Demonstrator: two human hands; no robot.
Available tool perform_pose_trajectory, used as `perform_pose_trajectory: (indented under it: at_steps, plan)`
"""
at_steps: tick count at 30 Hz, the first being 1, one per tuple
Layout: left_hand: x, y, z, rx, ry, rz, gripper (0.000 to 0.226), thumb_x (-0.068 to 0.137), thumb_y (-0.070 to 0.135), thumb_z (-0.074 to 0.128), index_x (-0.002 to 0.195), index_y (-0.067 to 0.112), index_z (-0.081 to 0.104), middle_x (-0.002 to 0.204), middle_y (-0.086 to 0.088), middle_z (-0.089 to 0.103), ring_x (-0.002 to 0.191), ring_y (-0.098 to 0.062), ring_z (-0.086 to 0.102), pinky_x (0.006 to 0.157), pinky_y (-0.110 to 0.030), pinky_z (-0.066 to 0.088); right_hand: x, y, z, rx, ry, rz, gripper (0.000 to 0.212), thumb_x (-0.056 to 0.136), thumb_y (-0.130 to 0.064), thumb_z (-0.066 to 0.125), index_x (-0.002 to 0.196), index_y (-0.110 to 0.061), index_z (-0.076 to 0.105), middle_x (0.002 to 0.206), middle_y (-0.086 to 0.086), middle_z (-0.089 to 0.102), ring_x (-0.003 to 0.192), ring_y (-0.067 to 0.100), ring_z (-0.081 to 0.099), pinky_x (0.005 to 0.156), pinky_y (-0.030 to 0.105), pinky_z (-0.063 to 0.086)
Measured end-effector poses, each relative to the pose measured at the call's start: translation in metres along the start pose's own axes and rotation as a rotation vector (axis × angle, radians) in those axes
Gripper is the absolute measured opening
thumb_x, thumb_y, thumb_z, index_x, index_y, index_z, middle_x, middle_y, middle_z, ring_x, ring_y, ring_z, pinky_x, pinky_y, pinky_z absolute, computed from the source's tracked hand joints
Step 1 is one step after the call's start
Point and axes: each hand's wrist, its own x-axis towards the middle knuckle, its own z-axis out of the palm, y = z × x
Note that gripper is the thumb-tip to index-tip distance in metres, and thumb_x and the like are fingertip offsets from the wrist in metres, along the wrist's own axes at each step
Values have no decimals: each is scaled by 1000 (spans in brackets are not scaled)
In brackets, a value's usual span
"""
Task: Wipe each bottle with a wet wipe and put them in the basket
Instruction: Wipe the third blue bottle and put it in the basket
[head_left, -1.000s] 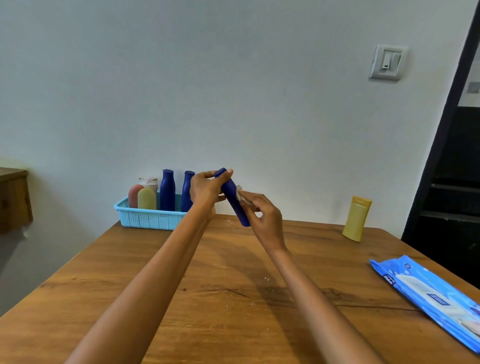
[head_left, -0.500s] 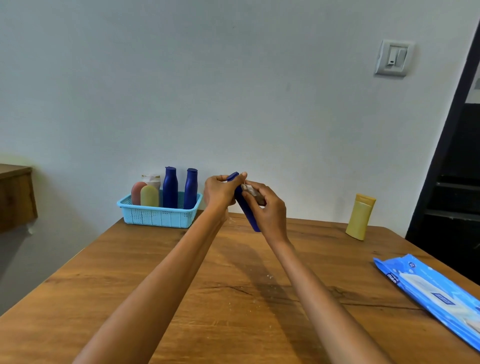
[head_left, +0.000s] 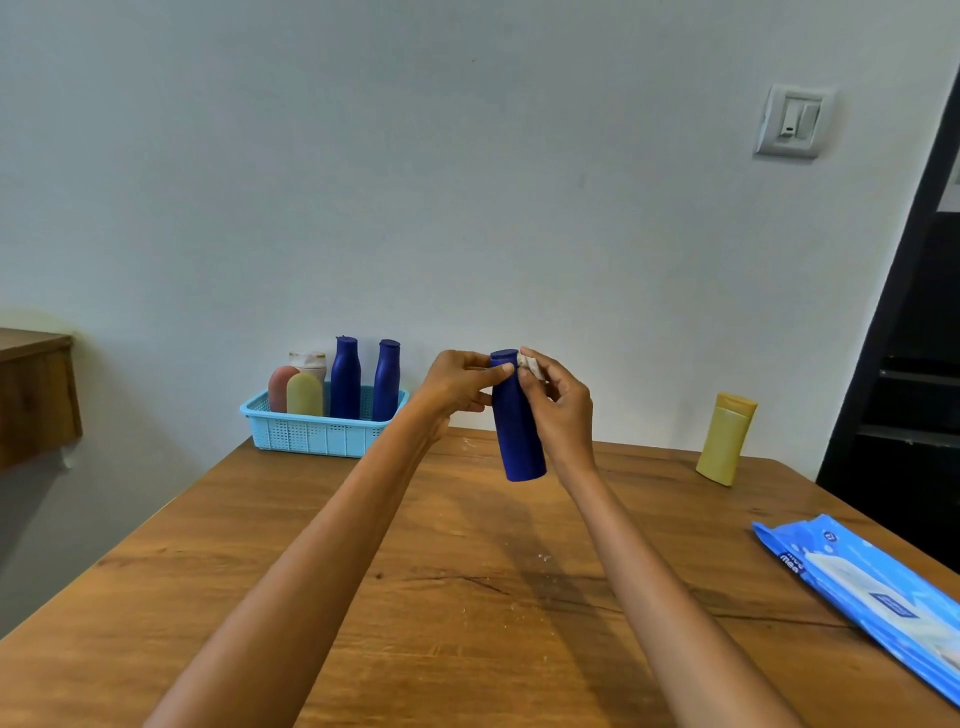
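1. The brown wooden worktop (head_left: 467, 597) carries everything that is set down; the dark blue plastic bottle (head_left: 517, 426) being cleaned is held in the air above its far half, between both hands.
2. The blue foil pack of wet wipes (head_left: 878, 587) lies flat at the right edge, well apart from the hands.
3. The light blue perforated plastic basket (head_left: 317, 431) sits at the far left corner and already holds five bottles, two of them dark blue, all upright.
4. The held bottle has swung from a steep lean a second ago to nearly upright now, its cap at the top.
5. One tan yellow plastic bottle (head_left: 727, 439) stands alone at the far right, seemingly not yet wiped.
6. The left hand (head_left: 457, 384) pinches the bottle near its neck, the grip firm.
7. The right hand (head_left: 561, 410) clasps a small crumpled white wipe (head_left: 530, 362), which has travelled up from mid-body to the cap. That suggests wiping is nearly finished, with the basket next.
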Motion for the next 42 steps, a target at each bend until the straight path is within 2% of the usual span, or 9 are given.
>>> perform_pose_trajectory:
  at_steps: [6, 12, 19, 22, 27, 30, 34, 38, 42]
  plan:
    - [6, -3, 10, 39, 221, 29, 31, 90, 25, 60, 116, 8, 59, 97, -6, 66, 88, -25, 67, 85, -41, 55, -6, -3, 10, -54, 36, 9, 35, 94, -44, 46, 118, -26, 64, 114, -12, 66, 98, 4, 62, 67, 12, 48]
    - [11, -12, -5, 16, 379, 0, 32, 89, 30, 61, 115, 12, 57, 96, -2, 65, 83, -23, 68, 85, -44, 55, -25, 36, 1, -163, -33, 35, 34, 94, -34, 50, 118, -15, 65, 106, -7, 69, 93, 5, 63, 63, 10, 48]
    - [9, -20, 12, 26, 275, -24, 33, 87, 29, 65, 112, 9, 56, 98, -5, 66, 84, -21, 67, 78, -37, 58, -12, 19, 16, -276, 153, -55, 28, 95, -29, 52, 115, -17, 67, 104, -2, 70, 93, 11, 63, 68, 22, 50]
    - [8, -19, 16, -17, 251, 12, 41, 88, 27, 64, 124, 10, 53, 106, -8, 67, 87, -23, 68, 79, -40, 58, -8, 1, 27, -342, 182, -154, 29, 93, -31, 54, 119, -21, 65, 108, -6, 68, 104, 9, 54, 70, 14, 45]
    - [12, -15, -5, -167, 362, 23, 39, 88, 22, 64, 125, 13, 55, 103, -5, 65, 86, -22, 68, 77, -40, 58, -18, 10, 25, -408, 63, -295, 29, 92, -25, 57, 120, -20, 63, 100, -5, 69, 95, 8, 48, 68, 13, 42]
    - [14, -19, -17, -224, 397, -43, 39, 87, 21, 65, 124, 14, 55, 106, -7, 64, 83, -22, 69, 73, -36, 59, -26, 26, 24, -349, 69, -168, 30, 91, -21, 58, 121, -16, 63, 105, -2, 69, 98, 8, 51, 71, 8, 42]
    - [13, -22, -12, -148, 370, -39, 38, 86, 22, 67, 121, 16, 56, 105, -7, 65, 83, -22, 69, 76, -40, 59, -21, 31, 21, -277, 108, -4, 29, 92, -15, 58, 120, -12, 63, 115, 4, 67, 105, 15, 62, 81, 18, 49]
    - [7, -22, 2, -120, 276, -45, 35, 85, 22, 68, 119, 14, 59, 95, -6, 67, 77, -20, 68, 70, -33, 59, -14, 11, 26, -220, 131, -44, 26, 92, -16, 57, 117, -15, 65, 111, 1, 65, 101, 10, 61, 81, 13, 47]
    - [8, -20, -1, -147, 343, -31, 37, 85, 24, 68, 119, 12, 58, 91, -8, 68, 78, -24, 70, 71, -36, 59, -16, -1, 37, -240, 94, -157, 26, 91, -15, 60, 116, -15, 66, 103, 1, 64, 93, 9, 61, 77, 14, 48]
